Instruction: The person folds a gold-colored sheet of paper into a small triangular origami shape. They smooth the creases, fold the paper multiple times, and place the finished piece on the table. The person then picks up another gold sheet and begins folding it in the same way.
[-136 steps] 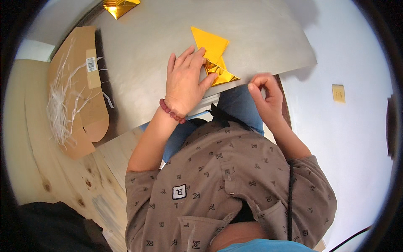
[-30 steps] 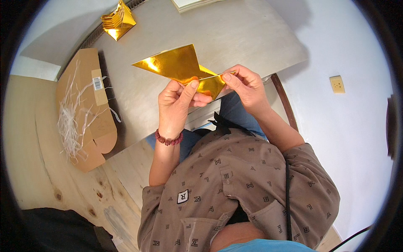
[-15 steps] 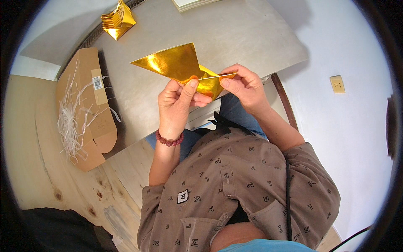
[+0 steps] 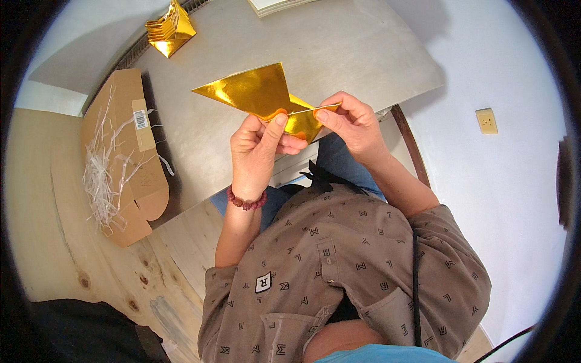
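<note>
A sheet of shiny gold foil paper, partly folded, is held above the near edge of the grey table. My left hand pinches it near the middle, thumb on top and fingers beneath. At the paper's right end, my right hand grips a narrow folded corner between thumb and fingers. A large pointed flap of the paper stands out to the far left. The fingers hide part of the lower folds.
Folded gold foil pieces stand stacked at the table's far left. A cardboard box with white shredded strips lies on the left. White papers sit at the back of the grey table. A wall socket is on the right.
The foil paper and my left hand have shifted slightly right. My right fingers have moved a little along the folded corner, which now looks narrower.
</note>
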Tool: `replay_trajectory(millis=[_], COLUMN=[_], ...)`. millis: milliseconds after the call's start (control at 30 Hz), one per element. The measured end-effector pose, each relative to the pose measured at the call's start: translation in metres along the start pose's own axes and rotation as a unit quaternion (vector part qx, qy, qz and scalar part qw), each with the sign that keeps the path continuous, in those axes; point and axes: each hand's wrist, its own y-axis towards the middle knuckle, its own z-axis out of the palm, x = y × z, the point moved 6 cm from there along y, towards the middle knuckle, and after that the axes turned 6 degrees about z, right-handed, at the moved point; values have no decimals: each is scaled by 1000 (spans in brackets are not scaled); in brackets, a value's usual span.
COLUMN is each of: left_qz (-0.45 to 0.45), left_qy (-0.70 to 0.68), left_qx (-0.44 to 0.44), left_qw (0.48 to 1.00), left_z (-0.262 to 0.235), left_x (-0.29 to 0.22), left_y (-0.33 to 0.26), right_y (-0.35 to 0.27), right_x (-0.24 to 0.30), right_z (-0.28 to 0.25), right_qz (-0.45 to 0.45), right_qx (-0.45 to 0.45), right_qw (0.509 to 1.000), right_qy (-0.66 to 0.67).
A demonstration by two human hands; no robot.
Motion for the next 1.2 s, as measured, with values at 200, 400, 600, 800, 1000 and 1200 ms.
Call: replay_trajectory(millis=[200,400,600,800,1000,1200], left_qz=[-5,3,5,0,-14,-31], left_qy=[-12,9,8,-19,-14,-20], left_qx=[-13,-34,-39,-35,-59,-55], left_qw=[1000,999,999,999,998,998], left_z=[0,-1,-2,0,-3,-4], left_x=[0,-1,-1,1,2,7], left_y=[0,-1,-4,-7,-1,2], right_y=[1,3,2,2,1,0], right_x=[-4,-9,-13,-12,-11,-15], right_z=[-2,-2,-5,-6,-4,-1], right_qz=[25,35,56,54,115,105], right_qx=[-5,-7,-21,-41,-18,6], right_qw=[1000,998,996,994,984,994], right_qy=[15,57,61,90,133,39])
